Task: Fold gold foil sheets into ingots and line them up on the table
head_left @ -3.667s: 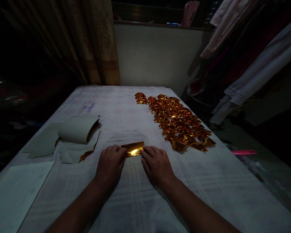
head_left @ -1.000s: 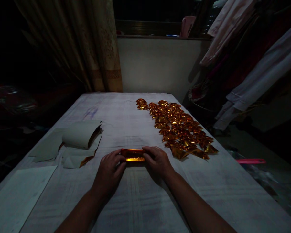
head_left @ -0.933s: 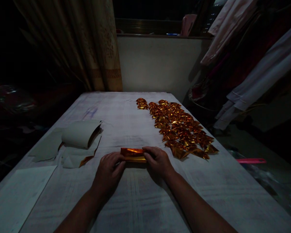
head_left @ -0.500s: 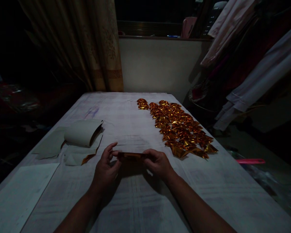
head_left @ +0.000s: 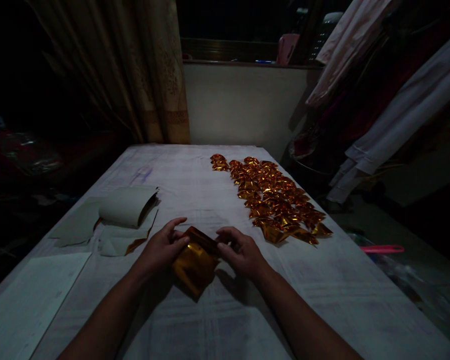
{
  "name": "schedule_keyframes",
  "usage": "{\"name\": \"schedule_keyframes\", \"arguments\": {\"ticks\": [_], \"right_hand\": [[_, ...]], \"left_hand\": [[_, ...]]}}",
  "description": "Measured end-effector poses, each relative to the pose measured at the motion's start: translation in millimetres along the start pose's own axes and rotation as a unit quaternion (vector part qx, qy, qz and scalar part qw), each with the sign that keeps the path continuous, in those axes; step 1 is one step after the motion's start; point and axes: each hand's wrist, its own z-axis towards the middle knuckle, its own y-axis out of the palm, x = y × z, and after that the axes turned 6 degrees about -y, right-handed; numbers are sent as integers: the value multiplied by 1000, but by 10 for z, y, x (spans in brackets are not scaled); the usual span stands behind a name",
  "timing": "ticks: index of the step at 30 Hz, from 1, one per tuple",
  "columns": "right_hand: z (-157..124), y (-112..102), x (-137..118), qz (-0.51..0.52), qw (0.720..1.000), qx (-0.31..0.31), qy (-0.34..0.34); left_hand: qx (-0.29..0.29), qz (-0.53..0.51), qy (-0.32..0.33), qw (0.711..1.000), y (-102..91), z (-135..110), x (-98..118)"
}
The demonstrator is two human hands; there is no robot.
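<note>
Thumb against fingers, the left hand (head_left: 165,245) pinches the upper left corner of a gold foil sheet (head_left: 195,267), its forefinger raised clear of the foil and pointing toward the middle of the frame. To its right, the right hand (head_left: 243,252) has its thumb tip pressed on the sheet's upper right end, with the forefinger arched above and a gap showing between the two; how the remaining fingers meet the foil is hidden. The sheet spans the space between both hands at lower centre, a darker folded band along its top edge, the rest hanging down and toward the viewer to a pointed corner, tilted over the pale checked cloth (head_left: 322,305).

At the lower left edge of the frame lies a white paper (head_left: 33,295). Just above it, left of centre, are pale-backed sheets (head_left: 125,207), one curled over, gold showing on an underside. Right of centre, folded gold pieces (head_left: 272,194) lie crowded in rows, well apart from the left hand. Farther right, beyond the cloth's edge, is a pink handle (head_left: 382,248).
</note>
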Motion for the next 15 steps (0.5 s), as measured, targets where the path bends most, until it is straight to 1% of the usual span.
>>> {"name": "schedule_keyframes", "arguments": {"ticks": [2,4,5,7,9,11,13,15], "right_hand": [[10,-30,54,-25,999,3,-20],[26,-62,120,-84,994,13,-62],[35,-77,148,-126,988,16,-88],[55,-95,180,-219,966,18,-140],[75,-94,178,-300,937,16,-179],[92,-81,160,-351,911,24,-213],[104,-70,152,-373,893,34,-252],[107,-72,165,-382,878,37,-285]], "left_hand": [[-30,133,36,990,-93,124,70],[-74,245,52,965,-142,260,189],[-129,287,61,947,-145,327,263],[-210,351,79,909,-103,451,415],[-257,402,96,874,-17,560,544],[-275,430,127,850,87,656,622],[-287,440,151,838,183,737,640],[-294,439,163,833,256,786,605]]}}
